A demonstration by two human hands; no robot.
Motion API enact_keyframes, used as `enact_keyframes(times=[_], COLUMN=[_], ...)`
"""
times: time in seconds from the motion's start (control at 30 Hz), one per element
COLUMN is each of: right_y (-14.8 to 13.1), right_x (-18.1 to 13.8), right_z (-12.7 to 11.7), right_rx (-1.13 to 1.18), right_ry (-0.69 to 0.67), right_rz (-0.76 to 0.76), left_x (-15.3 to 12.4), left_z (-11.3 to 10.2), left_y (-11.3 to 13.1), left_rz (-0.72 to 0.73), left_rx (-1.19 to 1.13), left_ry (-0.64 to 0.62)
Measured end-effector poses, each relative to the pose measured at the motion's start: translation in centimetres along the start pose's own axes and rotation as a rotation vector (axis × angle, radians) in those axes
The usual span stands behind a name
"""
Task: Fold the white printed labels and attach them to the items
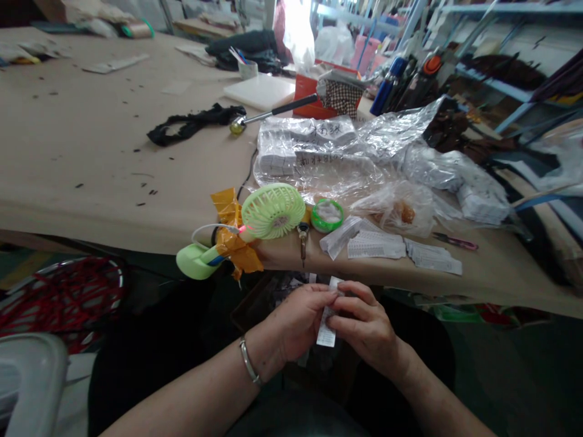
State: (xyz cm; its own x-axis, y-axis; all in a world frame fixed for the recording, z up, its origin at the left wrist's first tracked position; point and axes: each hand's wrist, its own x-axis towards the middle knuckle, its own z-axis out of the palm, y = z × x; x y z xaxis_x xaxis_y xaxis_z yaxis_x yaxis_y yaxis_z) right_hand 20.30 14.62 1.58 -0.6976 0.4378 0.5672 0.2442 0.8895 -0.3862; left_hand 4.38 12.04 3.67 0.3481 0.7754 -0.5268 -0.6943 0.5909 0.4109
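Observation:
A narrow white printed label (326, 337) is held between my two hands, just below the table's front edge. My left hand (300, 318) pinches it near the upper part with thumb and fingers. My right hand (364, 325) grips it from the other side, fingertips pressed on the label's face. Beneath the hands, a dark box (282, 291) holds many small label pieces, partly hidden by my wrists. On the table edge above lie two stacks of printed labels, a left stack (376, 243) and a right stack (432, 256).
A green fan (273, 211) is taped to the table edge, near a pointed tool (303, 240) and a round green container (327, 215). Plastic-wrapped label bundles (314, 145) lie behind. A small cutter (455, 241) rests at right. A red basket (59, 297) stands at lower left.

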Motion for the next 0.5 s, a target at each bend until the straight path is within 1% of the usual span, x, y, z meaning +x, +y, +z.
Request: enact_keyframes(times=[0.07, 0.13, 0.17, 0.27, 0.3, 0.33, 0.4, 0.47, 0.5], right_y=[-0.1, 0.5, 1.2, 4.1, 5.1, 6.1, 7.5, 8.2, 8.4], right_x=[-0.1, -0.5, -0.9, -2.9, -3.7, -4.6, -6.1, -7.2, -7.6], right_z=[-0.6, -1.8, -2.5, -5.1, -5.9, -6.5, -7.3, -7.5, -7.5], right_rx=[-0.006, -0.055, -0.116, -0.448, -0.572, -0.673, -0.791, -0.83, -0.831], right_ry=[0.005, 0.053, 0.094, 0.229, 0.253, 0.244, 0.177, 0.114, 0.106], right_rz=[0.007, 0.041, 0.084, 0.31, 0.391, 0.444, 0.491, 0.481, 0.467], left_x=[-0.1, -0.2, -0.3, -0.1, 0.0, 0.1, 0.3, 0.4, 0.4], left_z=[0.2, 0.2, 0.2, -0.1, -0.2, -0.3, -0.4, -0.4, -0.3], left_y=[0.0, 0.1, 0.1, 0.0, -0.1, -0.2, -0.4, -0.6, -0.6], left_rz=[-0.009, -0.031, -0.055, -0.068, -0.066, -0.066, -0.071, -0.074, -0.077], left_rx=[0.023, 0.065, 0.104, 0.179, 0.188, 0.192, 0.193, 0.192, 0.194], left_ry=[0.028, 0.069, 0.086, 0.14, 0.152, 0.158, 0.166, 0.172, 0.178])
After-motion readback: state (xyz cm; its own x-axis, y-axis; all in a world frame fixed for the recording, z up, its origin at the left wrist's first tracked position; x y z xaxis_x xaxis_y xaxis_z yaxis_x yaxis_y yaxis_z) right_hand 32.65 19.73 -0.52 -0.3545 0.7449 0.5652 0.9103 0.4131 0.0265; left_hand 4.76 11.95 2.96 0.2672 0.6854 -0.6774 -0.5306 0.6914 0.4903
